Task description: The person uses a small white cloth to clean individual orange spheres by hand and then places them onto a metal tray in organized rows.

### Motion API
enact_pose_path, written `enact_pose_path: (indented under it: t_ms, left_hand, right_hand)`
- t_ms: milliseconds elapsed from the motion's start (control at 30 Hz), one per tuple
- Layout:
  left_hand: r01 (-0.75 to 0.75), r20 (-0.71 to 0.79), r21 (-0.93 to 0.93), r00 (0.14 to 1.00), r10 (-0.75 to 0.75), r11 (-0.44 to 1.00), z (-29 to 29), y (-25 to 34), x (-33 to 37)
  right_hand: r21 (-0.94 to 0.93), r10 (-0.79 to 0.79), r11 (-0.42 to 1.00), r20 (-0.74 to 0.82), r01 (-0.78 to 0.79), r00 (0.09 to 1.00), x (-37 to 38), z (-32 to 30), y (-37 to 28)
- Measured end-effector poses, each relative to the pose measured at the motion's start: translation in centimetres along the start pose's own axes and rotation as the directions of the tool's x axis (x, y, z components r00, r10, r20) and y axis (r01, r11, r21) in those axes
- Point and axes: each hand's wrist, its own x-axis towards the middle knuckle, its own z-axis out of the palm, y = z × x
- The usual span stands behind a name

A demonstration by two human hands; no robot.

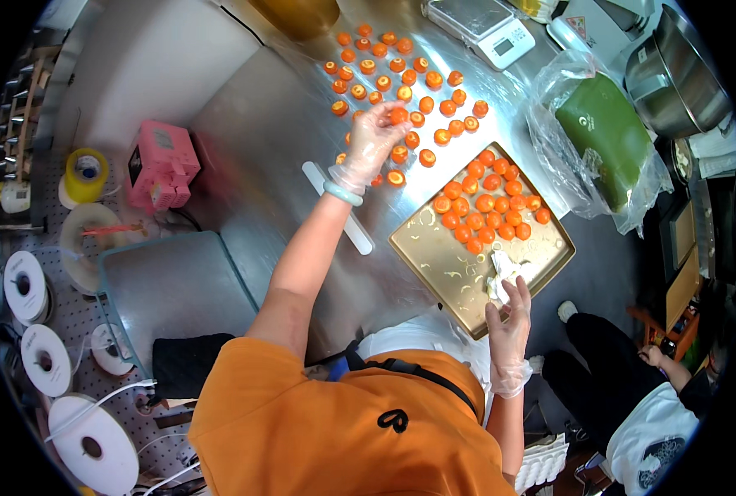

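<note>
Counts of objects at and around one steel bench (256, 116). Small orange balls: one in the left hand (370, 147); about two dozen on one gold tray (434, 269); nearly forty on the bench, exact number uncertain where the hand covers some. Single items: one crumpled white tissue (504, 271), one digital scale (500, 43), one green package (603, 136), one white strip (356, 236), one pink boxy device (161, 165), one yellow tape roll (73, 176). White spools (87, 420): at least four. Co-workers (653, 430): one.

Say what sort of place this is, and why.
Probably a bakery or pastry kitchen: a shiny stainless-steel worktop, a white digital scale, and a shallow gold metal baking tray holding glossy round orange pieces.
</note>
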Motion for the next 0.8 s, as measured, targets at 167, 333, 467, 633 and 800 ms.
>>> enact_pose_path:
  t_ms: [167,333,467,633,800]
  left_hand:
    - [-0.027,-0.21,0.195,0.975,0.069,0.98,-5.2,-1.5,5.1]
    - [-0.059,-0.258,0.268,0.957,0.13,0.962,-8.7,-2.8,10.6]
    - [0.0,-0.321,0.299,0.942,0.101,0.954,-10.5,-3.0,15.0]
    - [0.089,-0.447,0.396,0.888,0.107,0.914,-14.3,-5.6,20.4]
    - [0.271,-0.511,0.441,0.859,-0.008,0.856,-12.9,-4.2,21.8]
  right_hand:
    - [-0.046,-0.042,0.998,-0.015,0.041,0.999,0.1,-0.3,2.1]
    - [-0.088,-0.038,0.995,0.009,0.038,0.999,0.4,-0.7,1.9]
    - [-0.043,-0.009,0.999,0.007,0.009,1.0,0.5,-0.7,1.3]
    - [-0.031,-0.029,0.999,-0.017,0.028,0.999,0.4,-1.3,1.3]
    - [-0.052,0.058,0.997,-0.048,-0.06,0.997,0.0,-1.5,1.9]
